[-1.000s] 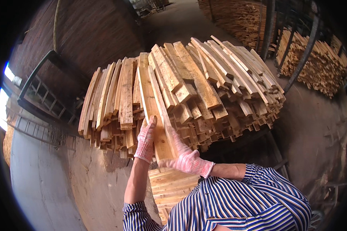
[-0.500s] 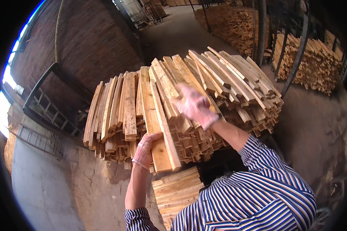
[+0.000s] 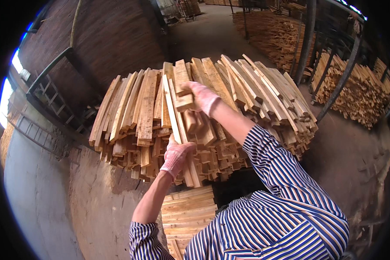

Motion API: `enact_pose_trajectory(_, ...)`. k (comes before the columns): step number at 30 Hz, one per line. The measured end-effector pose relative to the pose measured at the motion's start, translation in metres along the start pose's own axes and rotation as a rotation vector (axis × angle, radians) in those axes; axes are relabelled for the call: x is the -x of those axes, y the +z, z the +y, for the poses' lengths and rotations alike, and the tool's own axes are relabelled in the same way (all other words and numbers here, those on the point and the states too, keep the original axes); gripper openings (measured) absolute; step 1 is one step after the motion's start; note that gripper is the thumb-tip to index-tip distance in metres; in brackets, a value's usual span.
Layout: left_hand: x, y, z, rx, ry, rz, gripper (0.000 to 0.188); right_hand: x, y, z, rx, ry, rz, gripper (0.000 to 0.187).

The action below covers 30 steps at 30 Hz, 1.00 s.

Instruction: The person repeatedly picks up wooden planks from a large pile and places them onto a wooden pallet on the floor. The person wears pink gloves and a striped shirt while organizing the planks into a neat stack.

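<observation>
A wide heap of wooden slats (image 3: 145, 106) lies across the middle, their ends toward me. My left hand (image 3: 177, 157), in a pinkish knit glove, is closed round two narrow wooden strips (image 3: 180, 123) held side by side. Their near ends stick out past the hand, over the heap's front edge. My right hand (image 3: 202, 97), gloved alike, is closed on the near end of a short-looking wooden board (image 3: 183, 80) just right of the strips. The thumb and part of the fingers are hidden behind the wood.
Below my hands lies a neat layer of flat boards (image 3: 188, 212). A dark metal frame (image 3: 52, 73) stands at the left, by a brick wall (image 3: 112, 47). More stacked timber (image 3: 355, 93) and slanting posts (image 3: 340, 78) are at the right. A concrete floor (image 3: 203, 32) runs away behind.
My right hand has moved left and taken hold of a board end. My left hand has shifted up and right; a wide board it held alongside a strip is no longer in its grasp.
</observation>
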<state>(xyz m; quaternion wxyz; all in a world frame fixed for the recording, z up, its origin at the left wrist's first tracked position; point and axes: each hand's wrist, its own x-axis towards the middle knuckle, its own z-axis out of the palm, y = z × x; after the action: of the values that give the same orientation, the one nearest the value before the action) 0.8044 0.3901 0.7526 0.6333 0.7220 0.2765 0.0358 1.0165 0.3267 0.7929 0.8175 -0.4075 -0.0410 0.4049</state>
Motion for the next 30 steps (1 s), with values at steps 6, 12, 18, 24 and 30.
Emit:
enact_pose_trajectory(6, 0.056, -0.042, -0.005, 0.32, 0.079, -0.054, 0.048, 0.106, -0.027, 0.012, 0.396, -0.093, -0.072, 0.058)
enact_pose_trajectory(12, 0.055, -0.016, -0.057, 0.697, -0.034, -0.01, 0.055, 0.247, -0.034, 0.112, 1.3, -0.052, -0.229, 0.121)
enact_pose_trajectory(18, 0.079, 0.045, -0.113, 0.684, 0.059, -0.072, 0.063, 0.279, -0.077, 0.176, 1.361, -0.205, 0.074, 0.112)
enact_pose_trajectory(24, 0.199, 0.003, -0.165, 1.006, 0.19, -0.088, 0.054, 0.365, -0.124, 0.256, 1.659, -0.347, -0.21, 0.113)
enact_pose_trajectory(30, 0.263, -0.087, -0.33, 1.235, 0.366, -0.013, 0.033, 0.355, -0.07, 0.345, 1.182, -0.049, -0.483, 0.115)
